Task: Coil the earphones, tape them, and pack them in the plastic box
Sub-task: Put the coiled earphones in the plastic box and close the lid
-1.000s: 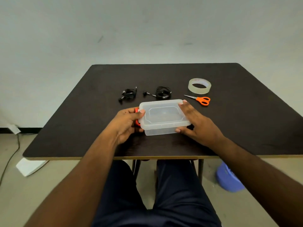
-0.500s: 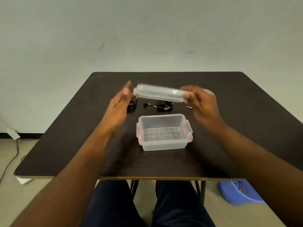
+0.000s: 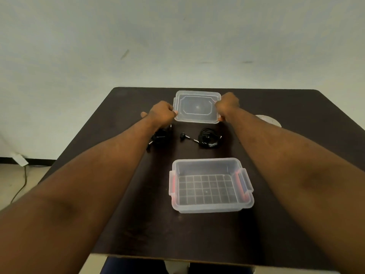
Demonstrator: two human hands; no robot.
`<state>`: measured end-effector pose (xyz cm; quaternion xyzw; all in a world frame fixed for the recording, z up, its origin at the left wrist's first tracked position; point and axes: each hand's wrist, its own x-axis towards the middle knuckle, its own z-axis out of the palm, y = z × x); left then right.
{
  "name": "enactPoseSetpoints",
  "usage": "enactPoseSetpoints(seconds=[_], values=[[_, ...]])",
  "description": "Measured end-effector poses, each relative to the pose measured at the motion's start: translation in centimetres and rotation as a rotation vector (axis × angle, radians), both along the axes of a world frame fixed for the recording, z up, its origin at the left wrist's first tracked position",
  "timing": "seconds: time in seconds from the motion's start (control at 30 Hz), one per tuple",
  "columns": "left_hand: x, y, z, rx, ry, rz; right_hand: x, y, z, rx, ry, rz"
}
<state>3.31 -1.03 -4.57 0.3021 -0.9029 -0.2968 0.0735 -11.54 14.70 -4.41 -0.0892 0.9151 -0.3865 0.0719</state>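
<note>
Both hands, left hand and right hand, grip the lid by its short ends, its long axis left-right. The left forearm half hides 1 of 2 earphone bundles.

Plain room, prob. office or lab – bare wall, dark table, floor cable.

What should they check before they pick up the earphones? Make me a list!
1. Box open, nothing inside: ok.
2. Lid out of the way at the far side of the table: ok.
3. Hands free: not ok. The left hand and right hand both hold the lid.
4. Earphones in reach: ok. One bundle lies between lid and box; the other is partly under the left arm.
5. Tape handy: ok, peeking past the right arm.
6. Scissors: cannot tell, hidden.
</note>
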Motion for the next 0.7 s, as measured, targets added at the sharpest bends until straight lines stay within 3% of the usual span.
enactPoseSetpoints(seconds=[0.13,0.23,0.3,0.37,0.43,0.5,0.6,0.7], values=[[-0.3,0.4,-0.9,-0.068,-0.120,-0.011,-0.1,-0.1,-0.7,0.346,0.156,0.089],[0.3,0.4,-1.0,-0.129,-0.195,-0.029,0.4,0.0,-1.1,0.420,0.245,0.115],[1.7,0.9,-0.4,-0.261,-0.172,-0.044,1.0,1.1,-0.9,0.289,0.358,0.195],[4.1,1.2,-0.1,-0.349,-0.075,-0.064,2.7,3.3,-0.4,-0.016,0.432,0.402],[7.0,1.4,-0.3,-0.411,-0.095,-0.070,5.4,6.1,-0.1,-0.167,0.476,0.617],[9.6,1.6,-1.3,-0.448,-0.160,-0.036,7.2,8.4,-0.2,-0.056,0.481,0.787],[10.9,1.9,-2.8,-0.445,-0.090,-0.009,7.3,9.4,-1.2,0.355,0.502,0.898],[10.3,1.9,-3.6,-0.448,0.006,-0.010,7.5,8.6,-1.7,0.399,0.545,0.905]])
